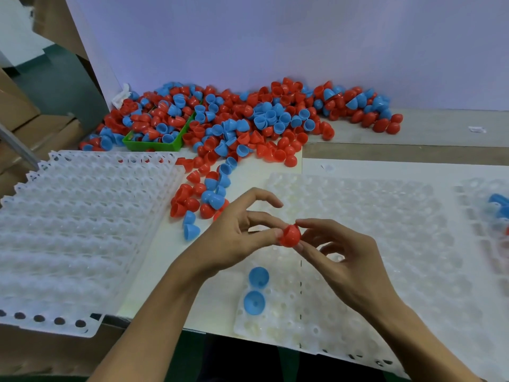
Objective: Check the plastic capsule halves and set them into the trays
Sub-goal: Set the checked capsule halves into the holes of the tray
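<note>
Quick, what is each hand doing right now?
Left hand: fingers pinch the red capsule half.
Right hand: fingers pinch the same red capsule half from the other side.

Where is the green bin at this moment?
In the head view, the green bin sits at upper left, half buried in the pile of capsule halves, just behind the left white tray.

Red and blue capsule halves [234,125], a green bin [154,146], white dimpled trays [82,230].
</note>
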